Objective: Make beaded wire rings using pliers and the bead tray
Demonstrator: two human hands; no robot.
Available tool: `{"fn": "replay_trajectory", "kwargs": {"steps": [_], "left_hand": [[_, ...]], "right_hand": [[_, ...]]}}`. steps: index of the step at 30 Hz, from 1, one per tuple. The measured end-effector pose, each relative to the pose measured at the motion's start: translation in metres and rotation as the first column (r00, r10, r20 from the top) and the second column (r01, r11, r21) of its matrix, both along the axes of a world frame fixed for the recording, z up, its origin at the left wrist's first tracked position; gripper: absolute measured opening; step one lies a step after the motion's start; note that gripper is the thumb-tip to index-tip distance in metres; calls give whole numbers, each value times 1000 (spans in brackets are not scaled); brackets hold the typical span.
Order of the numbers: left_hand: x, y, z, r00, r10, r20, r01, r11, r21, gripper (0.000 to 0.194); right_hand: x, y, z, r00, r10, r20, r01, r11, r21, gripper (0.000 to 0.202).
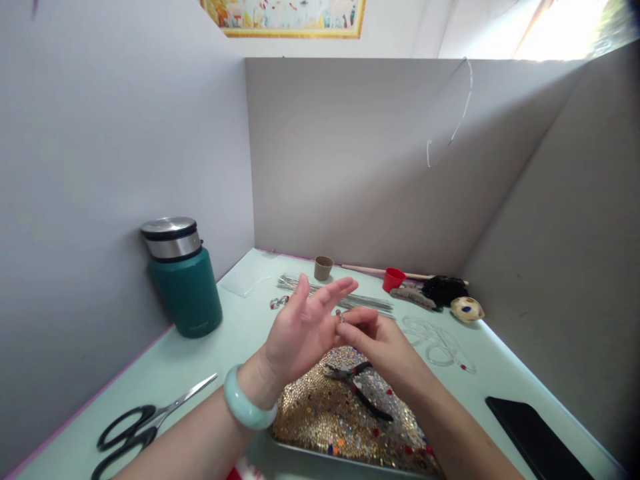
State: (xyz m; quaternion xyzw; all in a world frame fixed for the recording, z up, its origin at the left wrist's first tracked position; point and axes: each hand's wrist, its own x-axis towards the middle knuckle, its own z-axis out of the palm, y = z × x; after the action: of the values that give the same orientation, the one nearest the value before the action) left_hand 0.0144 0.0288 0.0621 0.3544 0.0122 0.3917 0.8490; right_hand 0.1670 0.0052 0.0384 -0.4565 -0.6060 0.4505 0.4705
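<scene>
My left hand (pixel 305 327) is held palm up over the table, its thumb and fingers stretched out, with a jade-green bangle (pixel 250 400) round the wrist. At one of its lower fingers is a small silvery ring (pixel 341 316). My right hand (pixel 375 337) pinches this ring between thumb and fingers; whether it fully encircles the finger I cannot tell. Below both hands lies a tray (pixel 350 457) filled with gold and silver beads, some red, blue and orange. Black-handled pliers (pixel 357 383) rest with spread handles on the beads.
Scissors (pixel 150 423) and a green flask (pixel 185 290) are on the left. Thin wires (pixel 370 303), small rings (pixel 279 303), a brown cup (pixel 323 268) and a red cup (pixel 394 280) lie behind. Clear tubing (pixel 440 343), a shell (pixel 467 309) and a black phone-like slab (pixel 535 437) are right.
</scene>
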Motion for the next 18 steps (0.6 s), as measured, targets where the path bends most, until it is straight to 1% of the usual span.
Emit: {"fn": "replay_trajectory", "kwargs": {"steps": [2, 3, 4, 6, 7, 9, 11, 13, 18], "left_hand": [[1, -1, 0, 1000, -1, -9, 2, 1000, 26, 65], [1, -1, 0, 1000, 0, -3, 0, 1000, 19, 65], [1, -1, 0, 1000, 6, 9, -6, 1000, -1, 65], [1, 1, 0, 999, 21, 30, -20, 999, -50, 65], [0, 2, 0, 999, 24, 35, -22, 997, -69, 65], [-1, 4, -1, 999, 19, 41, -15, 996, -91, 65], [-1, 3, -1, 999, 5, 47, 0, 995, -100, 65], [-1, 2, 0, 999, -12, 50, 17, 995, -95, 66], [1, 0, 0, 999, -40, 29, 42, 997, -60, 68]], "right_hand": [[0, 2, -3, 998, -47, 51, 47, 999, 3, 12], [0, 2, -3, 997, -64, 54, 64, 998, -2, 12], [0, 2, -3, 997, -70, 36, 70, 997, -11, 17], [0, 1, 0, 998, -45, -34, 45, 999, -21, 28], [-1, 0, 2, 997, -25, -70, 23, 1000, -19, 29], [-2, -2, 5, 993, 11, -119, -13, 1000, -15, 18], [-3, -3, 5, 987, 8, -158, -12, 1000, -26, 11], [-5, -3, 4, 984, 3, -181, -12, 999, -44, 8], [-8, -1, 1, 987, 35, -156, -44, 997, -60, 7]]}}
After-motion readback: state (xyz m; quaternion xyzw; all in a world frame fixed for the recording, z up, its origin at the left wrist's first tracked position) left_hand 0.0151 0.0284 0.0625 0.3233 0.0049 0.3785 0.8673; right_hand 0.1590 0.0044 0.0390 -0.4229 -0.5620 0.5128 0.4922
